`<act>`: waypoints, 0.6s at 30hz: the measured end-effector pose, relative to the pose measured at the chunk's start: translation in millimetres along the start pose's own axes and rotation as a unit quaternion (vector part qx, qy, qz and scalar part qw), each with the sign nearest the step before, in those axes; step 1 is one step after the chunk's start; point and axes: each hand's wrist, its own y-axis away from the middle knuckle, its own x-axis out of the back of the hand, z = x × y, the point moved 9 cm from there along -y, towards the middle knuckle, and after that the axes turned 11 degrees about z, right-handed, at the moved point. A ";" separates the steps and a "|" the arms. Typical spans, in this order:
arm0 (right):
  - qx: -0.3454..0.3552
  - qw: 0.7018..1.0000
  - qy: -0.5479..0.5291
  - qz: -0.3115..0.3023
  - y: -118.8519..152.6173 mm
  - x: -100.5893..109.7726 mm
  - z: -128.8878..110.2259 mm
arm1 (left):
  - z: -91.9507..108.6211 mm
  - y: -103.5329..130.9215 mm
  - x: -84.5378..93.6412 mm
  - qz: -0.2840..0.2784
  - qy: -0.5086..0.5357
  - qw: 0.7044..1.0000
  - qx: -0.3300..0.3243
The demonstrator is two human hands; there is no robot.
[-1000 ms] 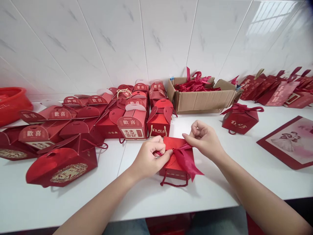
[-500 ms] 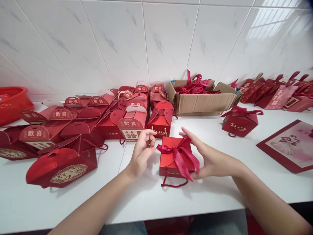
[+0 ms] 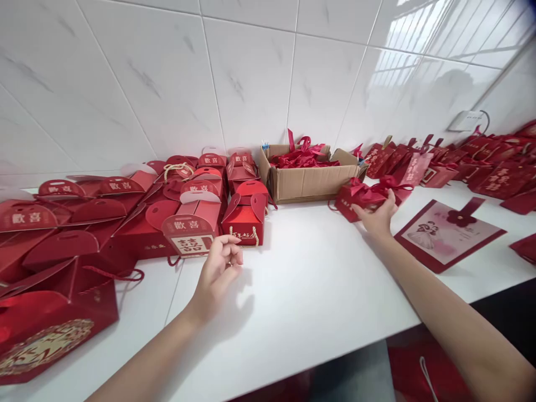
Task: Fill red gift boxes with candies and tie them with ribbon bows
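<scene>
My right hand (image 3: 377, 215) is at a red gift box (image 3: 347, 204) with a ribbon bow, right of the cardboard box. Its fingers and thumb are on the front and side of the box. Red bows crowd together there, and my hand partly hides whether a second box stands against it. My left hand (image 3: 221, 271) hovers over the white table, holding nothing, with its fingers loosely curled and the thumb apart. Just beyond it stand a red box with gold rope handles (image 3: 245, 220) and a pink-red box with a white printed panel (image 3: 191, 234).
Many folded red boxes (image 3: 84, 218) fill the table's left side. A cardboard box (image 3: 310, 181) of red ribbons stands against the tiled wall. On the right lie a card-fronted bag (image 3: 444, 234) and rows of red bags (image 3: 494, 178). The white table (image 3: 285, 301) has its front edge below.
My right hand has carried the bow-tied gift box from the middle of the table to the right. My left hand stays loosely curled near the middle. The view has turned right.
</scene>
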 end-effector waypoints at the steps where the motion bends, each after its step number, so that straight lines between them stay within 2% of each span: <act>1: -0.027 0.999 0.023 0.034 -6.0 -3.6 10.4 | -0.8 -0.2 -0.6 -0.001 -0.001 1.000 0.002; 4: -0.064 0.993 0.056 0.082 -13.0 -13.5 23.8 | -5.1 -1.1 -0.5 0.004 -0.006 1.000 0.013; 7: -0.025 0.995 0.047 0.088 -17.8 -17.7 6.7 | -7.9 -1.9 -0.1 0.009 -0.017 1.000 0.011; 9: 0.053 0.993 0.020 0.101 -26.1 -16.5 -29.0 | -8.4 -1.9 -0.9 0.006 -0.034 0.999 0.002; 11: 0.148 0.985 -0.015 0.092 -37.2 -20.7 -80.6 | -9.0 -1.6 -0.3 0.010 -0.064 0.998 -0.010; 13: 0.213 0.977 -0.023 0.002 -48.4 -43.4 -133.0 | -8.6 -1.4 2.1 0.022 -0.102 0.994 -0.028; 14: 0.231 0.972 -0.007 -0.053 -52.3 -58.1 -155.4 | -7.6 -1.3 3.5 0.028 -0.120 0.991 -0.043; 15: 0.243 0.967 -0.006 -0.083 -55.9 -68.3 -175.2 | -6.5 -1.0 4.5 0.031 -0.138 0.988 -0.060; 18: 0.246 0.954 0.017 -0.168 -58.1 -98.1 -207.9 | -5.3 -0.2 5.4 0.025 -0.182 0.977 -0.105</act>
